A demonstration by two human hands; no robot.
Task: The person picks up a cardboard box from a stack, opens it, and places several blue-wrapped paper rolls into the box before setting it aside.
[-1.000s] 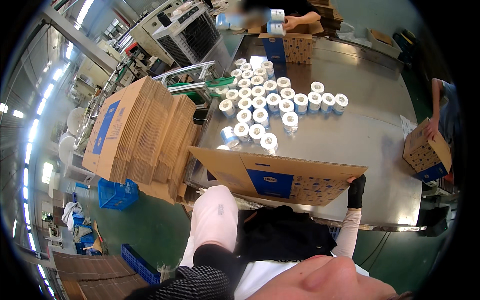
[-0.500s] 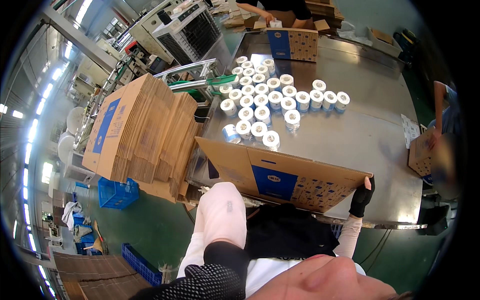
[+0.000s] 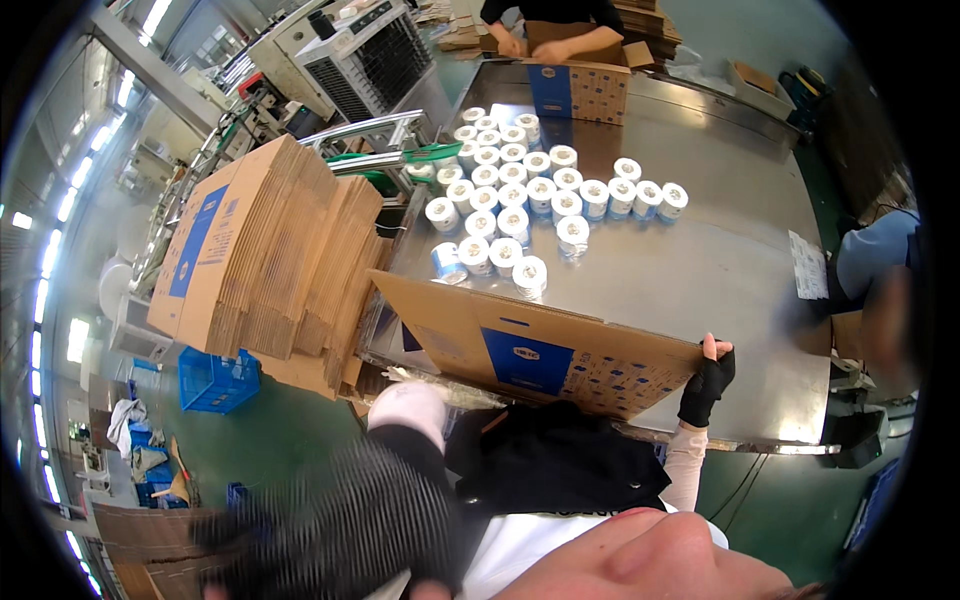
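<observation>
A flattened brown cardboard box (image 3: 440, 330) with a blue panel stands on its long edge along the near side of the metal table. At its right end my right hand (image 3: 708, 385), in a black fingerless glove, grips the edge, fingertips showing over the top corner. My left hand (image 3: 340, 510), in a black textured glove, is raised close in at the lower left, away from the box. Motion smears it, and its fingers do not show clearly. Beyond the box stand several wrapped white paper rolls (image 3: 512, 192).
A tall stack of flat cardboard boxes (image 3: 280, 250) stands left of the metal table (image 3: 700, 270). Across it, a person's hands (image 3: 550, 48) work at an open box (image 3: 595, 92). Another person's blue sleeve (image 3: 875, 255) is at the right. A blue crate (image 3: 215, 380) sits on the floor.
My left hand has swung down and left, with its sleeve drawn back. My right hand still holds the box's edge. The far person's hand no longer shows a white roll.
</observation>
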